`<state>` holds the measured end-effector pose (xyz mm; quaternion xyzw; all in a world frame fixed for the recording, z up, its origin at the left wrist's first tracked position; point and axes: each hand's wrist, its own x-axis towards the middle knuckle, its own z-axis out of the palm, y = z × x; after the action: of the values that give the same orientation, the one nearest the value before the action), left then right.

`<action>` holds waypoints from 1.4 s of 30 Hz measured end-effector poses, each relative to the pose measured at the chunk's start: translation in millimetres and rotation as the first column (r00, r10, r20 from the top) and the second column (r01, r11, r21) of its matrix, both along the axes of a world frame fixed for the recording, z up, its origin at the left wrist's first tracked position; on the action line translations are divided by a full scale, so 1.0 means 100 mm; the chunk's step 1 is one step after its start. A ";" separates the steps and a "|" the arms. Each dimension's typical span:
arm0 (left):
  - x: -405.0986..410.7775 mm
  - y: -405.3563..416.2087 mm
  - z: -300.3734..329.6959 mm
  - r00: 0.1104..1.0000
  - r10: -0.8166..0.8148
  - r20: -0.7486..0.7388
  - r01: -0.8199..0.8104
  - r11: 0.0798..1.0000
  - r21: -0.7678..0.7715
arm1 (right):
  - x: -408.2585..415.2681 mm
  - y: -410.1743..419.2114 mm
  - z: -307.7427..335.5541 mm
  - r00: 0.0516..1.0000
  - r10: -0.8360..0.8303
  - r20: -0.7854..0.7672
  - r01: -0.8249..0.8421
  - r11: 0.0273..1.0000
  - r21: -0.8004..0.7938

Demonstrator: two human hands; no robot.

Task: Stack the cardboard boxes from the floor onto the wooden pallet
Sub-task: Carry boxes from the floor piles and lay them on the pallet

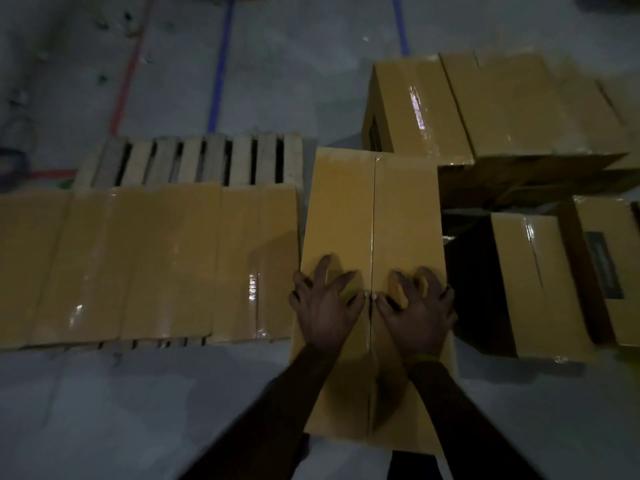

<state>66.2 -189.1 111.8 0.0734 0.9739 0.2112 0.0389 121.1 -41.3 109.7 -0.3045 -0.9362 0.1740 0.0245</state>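
A tall cardboard box (374, 209) stands in front of me, just right of the wooden pallet (194, 161), its top seam running away from me. My left hand (323, 308) and my right hand (420, 306) both rest on its top, one on each side of the seam, fingers spread and bent, fingertips pressing the flaps. Several taped cardboard boxes (145, 261) lie in a row on the near part of the pallet; the far slats are bare.
More cardboard boxes are piled on the floor at right: a large one (485, 105) at the back and smaller ones (533, 285) nearer. A dark gap lies between them. Red (130, 71) and blue (220, 71) tape lines cross the grey floor beyond the pallet.
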 end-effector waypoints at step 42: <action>0.34 -6.58 2.60 0.980 0.176 -0.093 -0.184 0.979 -0.088 | 0.04 -6.48 2.41 0.965 0.222 -0.140 -0.232 0.971 -0.055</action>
<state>100.7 -846.7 371.6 -0.0081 0.9864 0.1632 -0.0182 124.9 -689.0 350.6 -0.1836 -0.9544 0.2285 0.0558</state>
